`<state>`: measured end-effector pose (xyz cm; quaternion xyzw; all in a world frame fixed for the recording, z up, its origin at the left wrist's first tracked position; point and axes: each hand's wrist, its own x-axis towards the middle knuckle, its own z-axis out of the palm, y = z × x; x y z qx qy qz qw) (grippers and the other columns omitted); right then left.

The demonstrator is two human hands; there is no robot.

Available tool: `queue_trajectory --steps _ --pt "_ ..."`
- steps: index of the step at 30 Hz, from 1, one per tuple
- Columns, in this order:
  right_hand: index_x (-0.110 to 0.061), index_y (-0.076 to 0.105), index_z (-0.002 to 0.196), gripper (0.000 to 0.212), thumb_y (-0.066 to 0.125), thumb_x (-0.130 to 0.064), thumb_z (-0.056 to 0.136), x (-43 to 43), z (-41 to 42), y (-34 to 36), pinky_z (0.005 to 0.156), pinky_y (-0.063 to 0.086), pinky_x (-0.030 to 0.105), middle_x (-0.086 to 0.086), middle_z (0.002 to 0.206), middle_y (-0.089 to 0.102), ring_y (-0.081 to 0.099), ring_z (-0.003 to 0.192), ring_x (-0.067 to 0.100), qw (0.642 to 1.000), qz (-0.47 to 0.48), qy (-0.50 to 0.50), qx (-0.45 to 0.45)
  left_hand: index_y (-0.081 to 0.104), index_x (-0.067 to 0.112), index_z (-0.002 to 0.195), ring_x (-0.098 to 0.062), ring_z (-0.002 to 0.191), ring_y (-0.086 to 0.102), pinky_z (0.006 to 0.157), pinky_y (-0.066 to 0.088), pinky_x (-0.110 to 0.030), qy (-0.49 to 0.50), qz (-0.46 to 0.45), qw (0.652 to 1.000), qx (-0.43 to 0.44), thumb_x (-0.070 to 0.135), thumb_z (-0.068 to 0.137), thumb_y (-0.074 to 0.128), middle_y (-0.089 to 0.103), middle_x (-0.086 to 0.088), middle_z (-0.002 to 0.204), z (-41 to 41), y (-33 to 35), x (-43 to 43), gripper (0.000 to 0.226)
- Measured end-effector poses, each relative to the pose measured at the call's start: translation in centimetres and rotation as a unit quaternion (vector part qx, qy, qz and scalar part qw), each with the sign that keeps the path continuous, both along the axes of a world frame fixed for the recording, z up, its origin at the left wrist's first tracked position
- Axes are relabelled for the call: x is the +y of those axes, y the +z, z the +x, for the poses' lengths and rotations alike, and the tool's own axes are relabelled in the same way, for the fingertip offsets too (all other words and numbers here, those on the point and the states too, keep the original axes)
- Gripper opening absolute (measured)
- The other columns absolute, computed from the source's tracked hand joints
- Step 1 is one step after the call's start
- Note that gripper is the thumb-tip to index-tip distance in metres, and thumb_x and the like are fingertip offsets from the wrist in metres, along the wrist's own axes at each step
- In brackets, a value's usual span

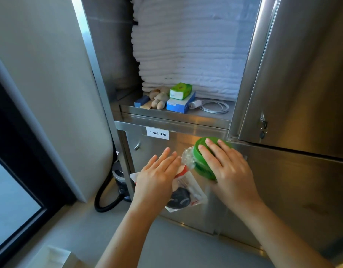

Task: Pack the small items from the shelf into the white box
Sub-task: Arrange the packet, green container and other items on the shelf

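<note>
Standing before the open steel cabinet, a person holds two items out in mid-frame, below the shelf (211,115) and clear of it. The right hand (231,172) grips a round green tub (202,168), its fingers (213,151) draped across the lid and bent over the far rim. The tub's flat face tips toward the upper left. The left hand (157,177) lies palm-down on a clear plastic bag (192,187), fingers straight and close together; its thumb is hidden. The bag's long axis runs roughly from top to bottom of the frame, its crumpled top touching the tub, and a dark round thing shows at its lower end. It carries red print too blurred to read. A white label (157,133) on the steel front just under the shelf reads "1.8M大床单". On the shelf, at centre frame, a green-and-white carton (180,91) sits on a blue-and-white box (178,105), the writing on both too small to make out. Left of them lie beige knobbly lumps (159,98) and a small blue block (142,101). To the right lies a white charger with its coiled cable (213,107). Folded white towels (186,45) are stacked behind. A pale corner (50,256) shows at lower left; I cannot tell whether it is the white box.
</note>
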<state>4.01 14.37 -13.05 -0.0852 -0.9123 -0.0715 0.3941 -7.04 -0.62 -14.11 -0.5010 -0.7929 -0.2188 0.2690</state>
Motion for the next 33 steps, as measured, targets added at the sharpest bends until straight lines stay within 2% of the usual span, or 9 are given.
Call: queue_trajectory --steps 7,18,22,23,25,33 --pt "-0.004 0.063 0.118 0.070 0.090 -0.014 0.054 3.6 -6.9 -0.6 0.087 0.049 0.052 0.017 0.121 0.061 0.058 0.110 0.038 1.000 -0.025 -0.011 -0.011 0.071 0.001 0.102 -0.033 0.108 0.060 0.084 0.048 -0.051 -0.016 -0.042 0.999 -0.003 0.006 0.041 0.093 0.067 -0.013 0.110 -6.5 0.7 4.6 0.065" --pt "-0.004 0.059 0.123 0.086 0.087 -0.001 0.042 10.0 -13.9 0.2 0.091 0.043 0.056 0.019 0.125 0.058 0.055 0.113 0.042 0.997 -0.032 -0.058 -0.027 0.072 0.001 0.094 -0.034 0.100 0.064 0.075 0.053 -0.049 -0.068 -0.036 0.997 -0.010 0.000 0.043 0.090 0.070 -0.013 0.102 -14.0 2.1 10.7 0.054" --pt "-0.004 0.057 0.124 0.086 0.086 -0.001 0.044 11.2 -15.6 -0.1 0.093 0.045 0.055 0.018 0.127 0.056 0.053 0.116 0.041 0.995 -0.033 -0.087 -0.038 0.071 -0.001 0.099 -0.034 0.102 0.063 0.076 0.055 -0.049 -0.097 -0.030 0.995 -0.017 -0.007 0.062 0.075 0.069 -0.015 0.106 -16.5 2.1 12.0 0.037" --pt "-0.004 0.057 0.125 0.085 0.086 -0.002 0.045 11.4 -16.0 -0.1 0.094 0.045 0.054 0.018 0.128 0.056 0.053 0.116 0.041 0.994 -0.032 -0.095 -0.039 0.071 -0.001 0.100 -0.033 0.104 0.062 0.077 0.055 -0.049 -0.107 -0.027 0.994 -0.010 -0.002 0.071 0.066 0.068 -0.015 0.108 -17.2 2.1 12.4 0.029" --pt "-0.005 0.056 0.125 0.084 0.087 -0.005 0.047 11.6 -16.8 -0.3 0.094 0.044 0.054 0.018 0.128 0.056 0.053 0.116 0.040 0.992 -0.027 -0.119 -0.039 0.072 0.000 0.099 -0.032 0.104 0.062 0.078 0.055 -0.047 -0.128 -0.017 0.992 0.003 0.006 0.079 0.043 0.068 -0.014 0.109 -18.6 2.1 13.1 0.035" --pt "-0.005 0.060 0.121 0.091 0.090 -0.002 0.035 11.5 -20.5 0.3 0.090 0.047 0.053 0.017 0.123 0.060 0.057 0.110 0.040 0.973 -0.023 -0.227 -0.040 0.072 0.000 0.096 -0.032 0.099 0.065 0.073 0.056 -0.042 -0.229 0.024 0.972 0.051 0.005 0.077 0.037 0.069 -0.015 0.105 -23.9 2.3 15.1 0.040"
